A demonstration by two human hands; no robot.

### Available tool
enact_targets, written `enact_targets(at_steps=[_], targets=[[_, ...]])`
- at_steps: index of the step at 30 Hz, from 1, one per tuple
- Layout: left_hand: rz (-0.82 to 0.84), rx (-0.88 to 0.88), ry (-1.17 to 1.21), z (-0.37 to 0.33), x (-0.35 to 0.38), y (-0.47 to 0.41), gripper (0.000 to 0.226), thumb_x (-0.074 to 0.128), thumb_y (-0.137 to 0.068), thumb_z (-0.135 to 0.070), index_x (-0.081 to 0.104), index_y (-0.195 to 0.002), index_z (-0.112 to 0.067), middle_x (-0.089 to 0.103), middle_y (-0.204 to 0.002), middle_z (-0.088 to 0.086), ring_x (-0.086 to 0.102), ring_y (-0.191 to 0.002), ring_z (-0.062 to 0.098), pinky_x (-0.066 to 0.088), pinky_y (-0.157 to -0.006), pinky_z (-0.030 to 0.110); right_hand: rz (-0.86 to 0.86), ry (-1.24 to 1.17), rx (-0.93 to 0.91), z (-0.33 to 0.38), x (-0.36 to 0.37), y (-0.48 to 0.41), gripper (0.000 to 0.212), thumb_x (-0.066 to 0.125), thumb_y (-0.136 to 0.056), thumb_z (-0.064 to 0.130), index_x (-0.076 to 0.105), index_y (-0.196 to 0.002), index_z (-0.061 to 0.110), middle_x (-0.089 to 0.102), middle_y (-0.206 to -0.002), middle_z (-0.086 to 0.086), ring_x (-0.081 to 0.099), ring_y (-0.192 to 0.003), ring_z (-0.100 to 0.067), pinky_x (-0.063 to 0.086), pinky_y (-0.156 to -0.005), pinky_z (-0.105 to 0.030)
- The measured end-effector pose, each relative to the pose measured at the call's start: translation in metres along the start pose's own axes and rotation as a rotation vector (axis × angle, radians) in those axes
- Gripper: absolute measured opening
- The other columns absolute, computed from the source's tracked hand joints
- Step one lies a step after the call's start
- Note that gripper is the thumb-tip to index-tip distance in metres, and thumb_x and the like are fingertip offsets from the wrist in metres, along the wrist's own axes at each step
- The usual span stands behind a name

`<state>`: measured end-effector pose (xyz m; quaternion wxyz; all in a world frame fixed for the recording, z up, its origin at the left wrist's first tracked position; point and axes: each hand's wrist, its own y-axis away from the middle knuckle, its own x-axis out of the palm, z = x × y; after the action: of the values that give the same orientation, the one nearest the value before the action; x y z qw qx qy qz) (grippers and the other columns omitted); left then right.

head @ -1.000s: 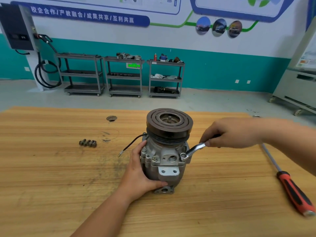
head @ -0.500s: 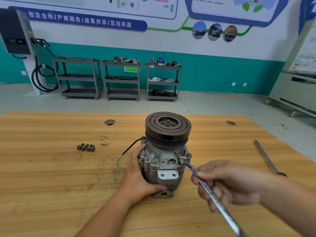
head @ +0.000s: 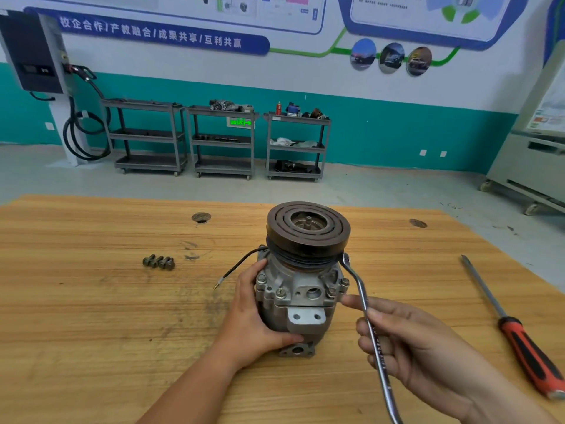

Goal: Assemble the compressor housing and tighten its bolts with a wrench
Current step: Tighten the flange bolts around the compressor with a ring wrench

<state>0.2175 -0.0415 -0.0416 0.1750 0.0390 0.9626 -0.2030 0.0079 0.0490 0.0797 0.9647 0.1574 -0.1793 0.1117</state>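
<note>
Gripping compressor (head: 301,289), wrench (head: 368,325) in right hand (head: 419,350), banner "校企合作" (head: 149,30)

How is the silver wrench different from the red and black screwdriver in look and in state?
The bent silver metal wrench is held in the right hand, its head up beside the compressor; the red and black handled screwdriver lies untouched on the wooden table. The wrench is bare metal and curved near its head; the screwdriver has a straight shaft and a coloured handle. Both are long, slim tools.

Your left hand (head: 253,325) grips the upright grey metal compressor housing (head: 301,298) on the wooden table (head: 91,332); your right hand (head: 409,347) holds a slim steel wrench (head: 365,313) against its upper right side.
</note>
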Motion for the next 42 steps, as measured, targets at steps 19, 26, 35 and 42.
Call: enact_targets(at_steps=[19, 26, 35, 42], targets=[[0.037, -0.037, 0.064, -0.006, -0.005, 0.005, 0.113, 0.089, -0.041, -0.049, 0.014, -0.122, -0.074, 0.034, -0.143, -0.014, 0.042, -0.129, 0.008, 0.038, -0.106, 0.032, -0.015, 1.381, 0.118, 0.079, -0.017, -0.019, 0.022, 0.047, -0.097, 0.025, 0.067, -0.105, 0.03, 0.055, -0.057, 0.012, 0.045, -0.05, -0.001, 0.038, -0.055, -0.019], [0.031, -0.017, 0.038, -0.004, -0.005, 0.003, 0.117, 0.094, -0.049, -0.033, 0.012, -0.12, -0.077, 0.033, -0.143, -0.013, 0.039, -0.131, 0.007, 0.036, -0.107, 0.03, 0.045, 1.772, 0.167, 0.11, -0.003, -0.04, 0.017, 0.047, -0.095, 0.041, 0.062, -0.089, 0.046, 0.053, -0.053, 0.019, 0.044, -0.049, 0.004, 0.036, -0.061, -0.019], [0.022, -0.02, 0.048, -0.004, -0.004, 0.003, 0.113, 0.088, -0.041, -0.051, 0.012, -0.12, -0.077, 0.031, -0.141, -0.018, 0.038, -0.13, 0.003, 0.035, -0.103, 0.025, 0.253, 1.624, 0.412, 0.115, -0.01, -0.052, 0.021, 0.046, -0.097, 0.032, 0.066, -0.104, 0.034, 0.056, -0.067, 0.01, 0.054, -0.064, -0.004, 0.05, -0.07, -0.021], [0.02, -0.02, 0.027, -0.003, -0.004, 0.002, 0.114, 0.087, -0.039, -0.053, 0.012, -0.122, -0.075, 0.032, -0.144, -0.012, 0.039, -0.131, 0.007, 0.036, -0.107, 0.031, 0.413, 0.45, 0.526, 0.064, -0.023, -0.027, 0.017, 0.049, -0.092, 0.019, 0.056, -0.082, 0.007, 0.058, -0.054, -0.007, 0.058, -0.04, -0.014, 0.051, -0.04, -0.023]])
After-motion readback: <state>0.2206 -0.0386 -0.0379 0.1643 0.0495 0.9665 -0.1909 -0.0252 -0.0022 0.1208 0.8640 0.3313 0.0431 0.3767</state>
